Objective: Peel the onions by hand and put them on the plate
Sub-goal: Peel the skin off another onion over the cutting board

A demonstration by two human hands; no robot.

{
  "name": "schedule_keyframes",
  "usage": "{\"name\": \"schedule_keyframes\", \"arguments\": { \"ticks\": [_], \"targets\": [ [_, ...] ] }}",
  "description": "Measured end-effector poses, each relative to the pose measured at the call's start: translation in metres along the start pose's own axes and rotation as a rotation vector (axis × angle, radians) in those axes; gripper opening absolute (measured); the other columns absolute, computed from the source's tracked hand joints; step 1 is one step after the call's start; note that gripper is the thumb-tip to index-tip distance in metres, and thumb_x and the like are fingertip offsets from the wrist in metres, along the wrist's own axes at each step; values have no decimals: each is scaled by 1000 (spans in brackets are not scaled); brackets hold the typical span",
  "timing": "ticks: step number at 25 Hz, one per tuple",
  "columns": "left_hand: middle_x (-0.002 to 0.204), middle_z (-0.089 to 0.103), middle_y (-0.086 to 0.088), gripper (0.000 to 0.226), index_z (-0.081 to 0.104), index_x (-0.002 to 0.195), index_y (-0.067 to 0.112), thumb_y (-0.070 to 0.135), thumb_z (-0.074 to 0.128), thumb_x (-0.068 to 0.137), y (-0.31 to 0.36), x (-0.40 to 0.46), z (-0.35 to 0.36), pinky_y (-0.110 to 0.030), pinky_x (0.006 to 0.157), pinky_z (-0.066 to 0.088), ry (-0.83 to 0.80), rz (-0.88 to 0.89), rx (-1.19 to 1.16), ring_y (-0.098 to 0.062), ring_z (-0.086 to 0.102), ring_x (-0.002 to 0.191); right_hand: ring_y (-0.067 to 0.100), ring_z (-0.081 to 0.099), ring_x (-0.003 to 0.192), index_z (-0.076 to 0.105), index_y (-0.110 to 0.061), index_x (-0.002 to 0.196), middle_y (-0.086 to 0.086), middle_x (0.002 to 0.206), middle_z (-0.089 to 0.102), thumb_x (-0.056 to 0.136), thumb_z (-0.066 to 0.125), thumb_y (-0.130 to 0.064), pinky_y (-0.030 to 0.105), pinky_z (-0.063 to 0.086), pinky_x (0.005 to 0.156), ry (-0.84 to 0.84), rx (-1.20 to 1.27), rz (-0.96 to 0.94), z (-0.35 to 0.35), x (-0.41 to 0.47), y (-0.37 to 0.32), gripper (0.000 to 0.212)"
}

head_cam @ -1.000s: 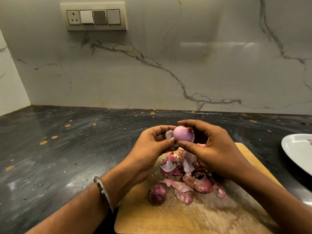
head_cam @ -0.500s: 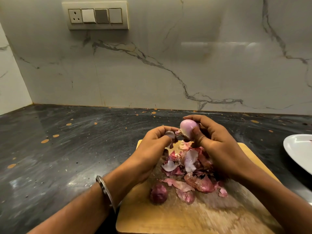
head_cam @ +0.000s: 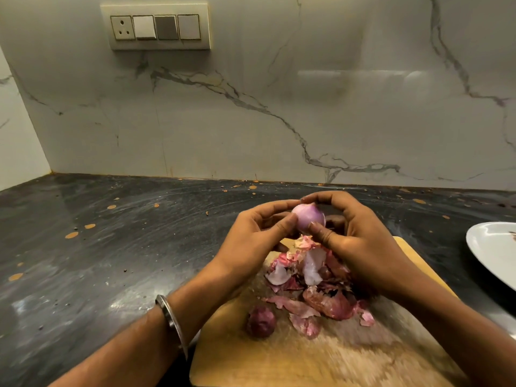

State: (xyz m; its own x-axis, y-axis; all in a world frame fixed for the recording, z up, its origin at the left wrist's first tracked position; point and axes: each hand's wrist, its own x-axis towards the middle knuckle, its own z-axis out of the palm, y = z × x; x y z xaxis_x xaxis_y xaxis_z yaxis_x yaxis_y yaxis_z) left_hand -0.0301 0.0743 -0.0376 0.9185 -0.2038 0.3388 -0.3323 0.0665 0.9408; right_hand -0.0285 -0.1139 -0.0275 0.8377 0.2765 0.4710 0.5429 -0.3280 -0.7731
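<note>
A pale pink, mostly peeled onion [head_cam: 307,216] is held above the far end of the wooden cutting board [head_cam: 321,356]. My left hand [head_cam: 251,241] pinches its left side with thumb and fingers. My right hand [head_cam: 360,238] grips it from the right, thumb on the front. Under the hands lies a heap of onion skins [head_cam: 310,277]. A small dark red unpeeled onion [head_cam: 261,321] sits on the board nearer me. The white plate [head_cam: 491,252] lies at the right edge, partly cut off.
The board rests on a dark speckled stone counter [head_cam: 111,261] that meets a marble wall behind. A switch panel with a socket [head_cam: 156,26] is on the wall at upper left. A metal bangle [head_cam: 173,322] is on my left wrist.
My left hand dropped a piece of skin and came back onto the onion. The onion has turned in my right hand, and both hands now hold it together.
</note>
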Motion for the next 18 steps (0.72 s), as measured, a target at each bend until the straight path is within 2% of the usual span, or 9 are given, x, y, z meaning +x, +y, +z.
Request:
{"name": "schedule_keyframes", "arguments": {
  "ticks": [2,4,6,8,10,13,15,18],
  "targets": [
    [109,74,-9,32,65,125,14,11,64,93,-1,0,0,-26,70,55,-11,11,-11,-17,71,92,12,64,116,58,-31,134,-8,130,59,91,67,-19,35,55,98,-15,53,0,0,1,-1,46],
    [109,74,-9,33,66,123,11,7,66,90,-2,1,-1,-25,74,57,7,40,-19,-21,71,98,9,64,117,53,-32,140,-11,130,62,87,67,-29,30,54,98,-17,99,10,0,0,-3,56],
    [109,74,-7,33,67,119,8,3,70,86,-4,2,-1,-27,77,59,14,53,-27,-21,71,98,7,66,111,57,-29,135,-11,124,66,79,70,-38,27,57,92,0,65,11,3,-2,-3,58],
    [108,75,-6,33,66,117,5,1,71,84,-5,1,0,-29,79,59,2,37,-49,-19,72,97,13,67,110,63,-27,129,-6,124,64,74,75,-39,30,59,90,17,38,15,4,-2,-3,57],
    [106,75,-7,32,66,115,4,0,72,83,-7,1,0,-28,76,59,6,20,-83,-19,72,95,17,71,104,65,-27,127,-2,122,65,70,79,-34,32,60,86,26,135,43,2,-2,-4,60],
    [98,76,-7,26,66,110,3,7,71,84,-6,2,-3,-24,68,57,25,-3,-122,-17,72,86,12,74,96,66,-26,120,-5,109,73,64,83,-28,27,61,80,50,178,76,-3,-1,-5,58],
    [96,76,-7,23,67,108,5,9,70,86,-6,2,-4,-23,65,57,25,-1,-106,-14,71,82,10,73,97,68,-23,114,-6,106,75,70,83,-20,28,61,83,46,145,95,-2,-1,-3,47],
    [106,75,-8,30,66,118,11,9,68,88,-5,2,-3,-27,71,59,-15,8,-98,-20,71,90,14,73,99,71,-17,114,-1,113,73,81,76,-7,33,61,86,51,187,108,0,0,0,35]
  ]
}}
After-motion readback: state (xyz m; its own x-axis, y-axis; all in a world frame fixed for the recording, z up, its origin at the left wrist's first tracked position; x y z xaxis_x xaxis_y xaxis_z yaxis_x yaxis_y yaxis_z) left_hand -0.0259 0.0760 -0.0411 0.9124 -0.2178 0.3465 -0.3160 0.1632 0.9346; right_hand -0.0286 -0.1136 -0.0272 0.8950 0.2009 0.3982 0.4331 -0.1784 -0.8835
